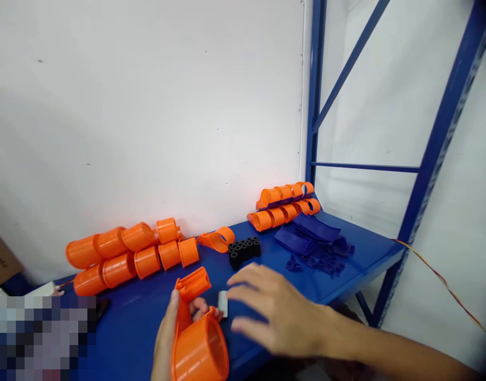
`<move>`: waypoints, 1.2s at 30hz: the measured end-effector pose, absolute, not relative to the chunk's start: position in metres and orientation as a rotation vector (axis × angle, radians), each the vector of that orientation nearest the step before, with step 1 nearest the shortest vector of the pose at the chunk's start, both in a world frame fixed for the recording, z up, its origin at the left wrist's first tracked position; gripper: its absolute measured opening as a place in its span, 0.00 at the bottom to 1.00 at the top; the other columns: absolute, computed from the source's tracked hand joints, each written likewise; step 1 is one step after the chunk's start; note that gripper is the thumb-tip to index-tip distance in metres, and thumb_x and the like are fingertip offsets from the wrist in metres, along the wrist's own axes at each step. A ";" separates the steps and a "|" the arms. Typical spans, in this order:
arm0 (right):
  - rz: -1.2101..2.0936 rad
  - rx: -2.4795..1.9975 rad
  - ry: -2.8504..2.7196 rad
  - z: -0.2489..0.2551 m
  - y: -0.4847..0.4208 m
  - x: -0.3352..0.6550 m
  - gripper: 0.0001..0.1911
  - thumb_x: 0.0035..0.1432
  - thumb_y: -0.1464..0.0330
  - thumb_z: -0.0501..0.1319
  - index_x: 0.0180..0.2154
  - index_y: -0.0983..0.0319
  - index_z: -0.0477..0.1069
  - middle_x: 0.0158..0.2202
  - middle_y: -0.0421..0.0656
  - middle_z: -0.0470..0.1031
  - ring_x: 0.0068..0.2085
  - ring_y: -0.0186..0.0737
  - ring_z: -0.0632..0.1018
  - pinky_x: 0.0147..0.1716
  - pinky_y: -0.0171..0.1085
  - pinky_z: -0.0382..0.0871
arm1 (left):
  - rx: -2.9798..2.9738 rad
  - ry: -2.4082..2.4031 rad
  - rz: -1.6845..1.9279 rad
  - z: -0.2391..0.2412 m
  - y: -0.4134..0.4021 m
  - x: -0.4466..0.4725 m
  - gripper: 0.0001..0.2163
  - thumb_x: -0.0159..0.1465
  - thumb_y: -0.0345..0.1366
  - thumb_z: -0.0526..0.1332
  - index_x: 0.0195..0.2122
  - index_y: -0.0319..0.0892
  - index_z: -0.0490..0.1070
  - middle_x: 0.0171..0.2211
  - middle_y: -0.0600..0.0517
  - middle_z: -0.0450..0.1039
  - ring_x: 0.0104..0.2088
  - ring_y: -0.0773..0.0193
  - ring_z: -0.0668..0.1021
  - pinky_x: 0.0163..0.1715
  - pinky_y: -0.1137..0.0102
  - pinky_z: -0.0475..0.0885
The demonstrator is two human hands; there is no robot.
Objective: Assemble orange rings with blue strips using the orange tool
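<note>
My left hand (164,338) grips an orange plastic part (197,352) with a wide open ring at the near end and a ribbed, narrow piece at the far end. Its thumb lies along the side and its fingers curl round behind. Just right of those fingertips is a small white flat piece (223,305); whether they touch it I cannot tell. My right hand (280,312) hovers right of the part, palm down, fingers spread, with nothing in it. Beyond it stands a cluster of short black tubes (244,251) on the blue shelf (124,328).
Orange ring parts stand in stacked rows at the left (119,256) and back right (282,206); a loose orange part (217,239) lies between. Flat blue strips (296,241) and small blue pieces (326,264) lie at right. A blue upright (441,121) and a cardboard box (2,256) flank the shelf.
</note>
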State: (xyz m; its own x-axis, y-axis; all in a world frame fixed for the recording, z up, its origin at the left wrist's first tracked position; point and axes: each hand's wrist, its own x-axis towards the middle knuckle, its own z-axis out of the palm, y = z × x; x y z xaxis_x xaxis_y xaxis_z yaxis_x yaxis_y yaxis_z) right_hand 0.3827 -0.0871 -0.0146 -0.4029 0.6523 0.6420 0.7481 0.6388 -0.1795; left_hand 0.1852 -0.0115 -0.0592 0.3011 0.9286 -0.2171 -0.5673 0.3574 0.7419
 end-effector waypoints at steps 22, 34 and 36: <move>-0.170 -1.777 -1.996 -0.035 0.004 0.389 0.12 0.60 0.69 0.62 0.47 0.62 0.68 0.41 0.51 0.79 0.40 0.50 0.80 0.34 0.38 0.64 | 0.684 0.745 1.076 -0.044 -0.034 0.199 0.21 0.57 0.54 0.65 0.26 0.39 0.69 0.20 0.51 0.71 0.23 0.59 0.79 0.21 0.72 0.72; 0.279 -1.099 -1.530 -0.020 -0.040 0.352 0.07 0.58 0.68 0.65 0.31 0.59 0.67 0.31 0.37 0.73 0.32 0.35 0.73 0.29 0.33 0.64 | 0.737 0.689 1.152 -0.045 -0.037 0.203 0.19 0.62 0.52 0.60 0.31 0.39 0.70 0.22 0.54 0.71 0.25 0.63 0.79 0.28 0.70 0.73; 0.269 -1.119 -1.564 -0.025 -0.035 0.342 0.07 0.57 0.71 0.65 0.30 0.59 0.67 0.33 0.38 0.73 0.34 0.37 0.73 0.32 0.34 0.65 | 0.769 0.659 1.148 -0.047 -0.036 0.202 0.17 0.63 0.50 0.60 0.33 0.39 0.71 0.23 0.54 0.72 0.25 0.64 0.79 0.29 0.70 0.73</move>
State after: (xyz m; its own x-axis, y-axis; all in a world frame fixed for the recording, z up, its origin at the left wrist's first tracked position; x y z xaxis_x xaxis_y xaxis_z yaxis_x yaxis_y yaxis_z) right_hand 0.3419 -0.0349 -0.0247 0.0901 0.7612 0.6422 0.5033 0.5217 -0.6889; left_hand 0.2024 -0.0362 -0.0466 0.2824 0.9569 -0.0682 -0.5417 0.2177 0.8119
